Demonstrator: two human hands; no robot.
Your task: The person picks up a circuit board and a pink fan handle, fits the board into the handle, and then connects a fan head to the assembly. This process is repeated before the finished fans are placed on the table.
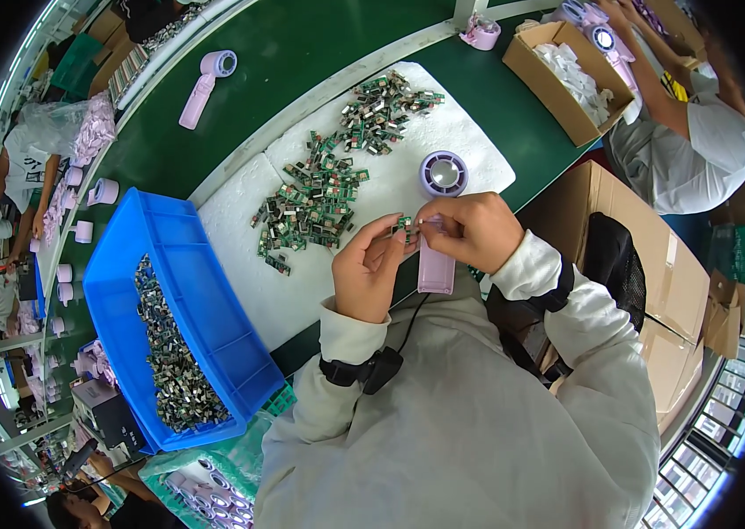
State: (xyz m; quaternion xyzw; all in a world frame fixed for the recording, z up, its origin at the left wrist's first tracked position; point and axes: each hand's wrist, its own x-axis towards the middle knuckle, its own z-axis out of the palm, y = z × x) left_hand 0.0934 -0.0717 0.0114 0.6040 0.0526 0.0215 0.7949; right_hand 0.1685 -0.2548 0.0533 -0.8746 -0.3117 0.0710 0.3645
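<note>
A small green circuit board point(404, 224) is pinched between the thumb and fingers of my left hand point(365, 273). Close beside it, my right hand point(480, 231) has its thumb and forefinger pressed together at a tiny pale piece, too small to name. Under my right hand lies a lilac handheld fan, its round head point(444, 174) on the white foam board point(249, 212) and its open handle point(436, 270) pointing toward me. The middle of the fan is covered by my fingers. Loose circuit boards point(315, 198) are heaped on the foam, beyond my left hand.
A blue bin point(214, 309) of small boards stands at the left. Another lilac fan point(199, 99) lies on the green conveyor belt point(293, 53). Cartons point(628, 238) crowd my right side. A co-worker point(689, 145) sits at the far right by an open box point(557, 106) of white parts.
</note>
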